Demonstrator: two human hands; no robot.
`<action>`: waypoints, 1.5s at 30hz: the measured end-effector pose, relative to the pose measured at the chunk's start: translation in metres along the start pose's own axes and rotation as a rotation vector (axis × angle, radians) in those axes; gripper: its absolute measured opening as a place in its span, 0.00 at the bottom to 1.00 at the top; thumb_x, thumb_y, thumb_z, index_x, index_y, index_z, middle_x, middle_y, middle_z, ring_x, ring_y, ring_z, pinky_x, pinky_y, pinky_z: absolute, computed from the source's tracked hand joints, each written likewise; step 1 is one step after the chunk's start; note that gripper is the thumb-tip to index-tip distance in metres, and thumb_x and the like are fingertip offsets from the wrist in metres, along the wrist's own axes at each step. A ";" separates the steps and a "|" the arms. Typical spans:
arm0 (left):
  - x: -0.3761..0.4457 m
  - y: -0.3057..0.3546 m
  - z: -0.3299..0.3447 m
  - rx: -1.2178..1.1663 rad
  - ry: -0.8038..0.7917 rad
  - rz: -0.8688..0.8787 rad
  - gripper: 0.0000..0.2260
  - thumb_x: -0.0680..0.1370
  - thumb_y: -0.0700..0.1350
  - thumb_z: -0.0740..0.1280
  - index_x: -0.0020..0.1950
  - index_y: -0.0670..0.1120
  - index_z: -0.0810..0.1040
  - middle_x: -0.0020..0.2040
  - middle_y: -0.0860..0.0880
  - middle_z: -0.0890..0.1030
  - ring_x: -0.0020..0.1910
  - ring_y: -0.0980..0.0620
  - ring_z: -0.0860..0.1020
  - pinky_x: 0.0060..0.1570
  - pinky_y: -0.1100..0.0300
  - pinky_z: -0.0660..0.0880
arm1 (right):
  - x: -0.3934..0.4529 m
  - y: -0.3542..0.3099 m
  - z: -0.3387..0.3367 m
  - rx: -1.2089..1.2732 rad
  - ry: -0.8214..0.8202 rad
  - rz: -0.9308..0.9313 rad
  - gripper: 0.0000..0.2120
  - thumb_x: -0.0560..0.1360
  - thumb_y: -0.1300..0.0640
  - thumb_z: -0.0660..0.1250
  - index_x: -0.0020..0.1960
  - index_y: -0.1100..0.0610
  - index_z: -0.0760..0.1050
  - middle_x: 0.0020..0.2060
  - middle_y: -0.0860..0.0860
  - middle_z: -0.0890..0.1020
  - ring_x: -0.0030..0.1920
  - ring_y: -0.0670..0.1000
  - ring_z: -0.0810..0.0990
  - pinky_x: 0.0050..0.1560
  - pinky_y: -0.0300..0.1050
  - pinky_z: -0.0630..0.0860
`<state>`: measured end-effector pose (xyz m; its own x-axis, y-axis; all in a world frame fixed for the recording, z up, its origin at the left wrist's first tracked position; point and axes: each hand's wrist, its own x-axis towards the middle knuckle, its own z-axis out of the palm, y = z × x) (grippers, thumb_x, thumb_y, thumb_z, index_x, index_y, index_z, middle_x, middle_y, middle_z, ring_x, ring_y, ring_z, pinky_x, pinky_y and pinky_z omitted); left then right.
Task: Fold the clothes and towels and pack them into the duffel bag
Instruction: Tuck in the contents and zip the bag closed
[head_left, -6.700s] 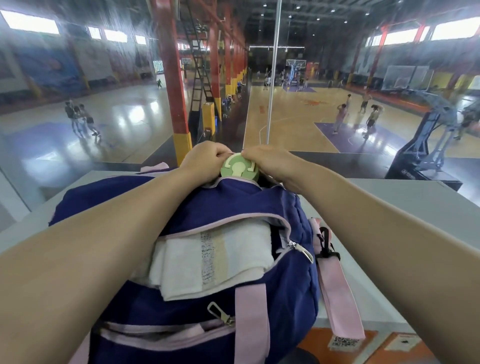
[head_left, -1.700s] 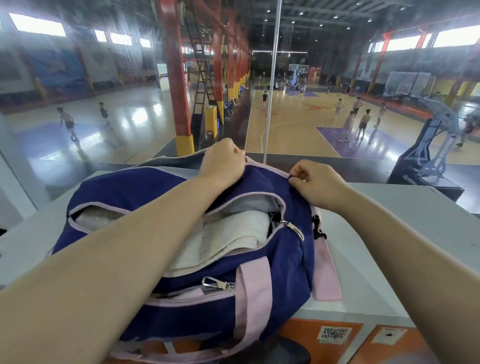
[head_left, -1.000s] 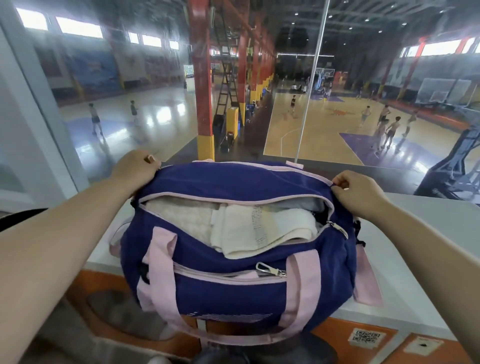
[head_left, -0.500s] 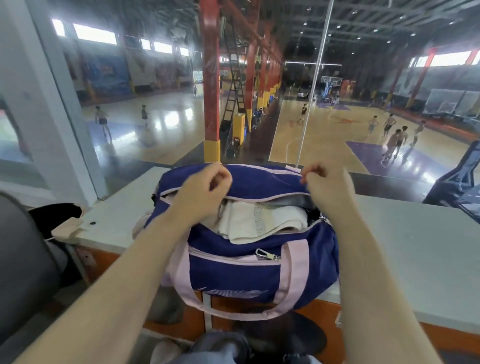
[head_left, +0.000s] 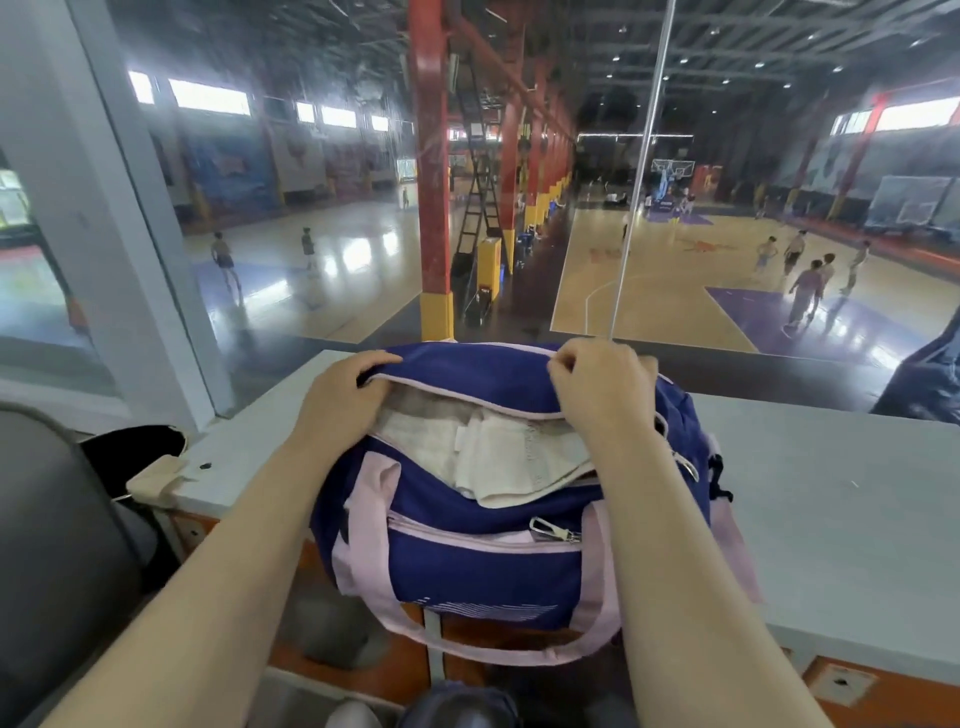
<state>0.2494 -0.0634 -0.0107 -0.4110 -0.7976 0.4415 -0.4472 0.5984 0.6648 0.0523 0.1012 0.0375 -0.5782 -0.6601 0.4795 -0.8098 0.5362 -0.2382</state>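
A navy duffel bag (head_left: 483, 566) with pale pink straps and piping sits on the grey counter (head_left: 841, 519), hanging a little over its near edge. Its top zip stands open and folded white towels (head_left: 498, 457) fill the opening. My left hand (head_left: 343, 400) grips the far flap at the left end of the opening. My right hand (head_left: 602, 384) pinches the same pink-edged flap further right. A metal zip pull (head_left: 550, 530) lies on the front pocket.
A glass pane rises just behind the counter, with a basketball hall and several players below. A grey pillar (head_left: 124, 208) stands at the left. A black and beige bag (head_left: 145, 462) lies at the counter's left end, beside a dark chair back (head_left: 47, 545).
My left hand has slid left along the flap to the end of the opening. My right hand stays pinching the flap. The bag looks nearer as my view has shifted.
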 end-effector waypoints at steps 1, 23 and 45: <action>0.002 0.002 -0.001 -0.035 -0.004 0.001 0.13 0.79 0.42 0.61 0.59 0.51 0.80 0.56 0.55 0.80 0.54 0.56 0.75 0.53 0.62 0.67 | 0.004 0.002 -0.002 0.044 0.024 -0.015 0.09 0.80 0.55 0.58 0.46 0.50 0.76 0.40 0.49 0.78 0.46 0.55 0.75 0.51 0.49 0.64; 0.022 -0.007 0.000 -0.382 -0.256 -0.290 0.15 0.77 0.54 0.63 0.50 0.46 0.85 0.47 0.49 0.86 0.53 0.48 0.82 0.61 0.46 0.75 | -0.015 -0.059 0.060 0.387 -0.271 -0.306 0.23 0.76 0.59 0.62 0.70 0.49 0.68 0.69 0.46 0.72 0.68 0.51 0.68 0.71 0.50 0.62; -0.050 0.115 0.085 0.247 -0.125 0.599 0.09 0.76 0.44 0.63 0.56 0.50 0.77 0.56 0.52 0.76 0.57 0.49 0.72 0.57 0.54 0.69 | -0.019 0.076 -0.004 0.151 -0.154 0.042 0.31 0.69 0.63 0.69 0.70 0.51 0.66 0.65 0.55 0.70 0.65 0.60 0.67 0.64 0.54 0.65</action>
<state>0.1511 0.0523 -0.0074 -0.7281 -0.3150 0.6088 -0.2754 0.9478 0.1610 0.0025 0.1565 0.0138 -0.6111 -0.7174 0.3346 -0.7834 0.4878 -0.3850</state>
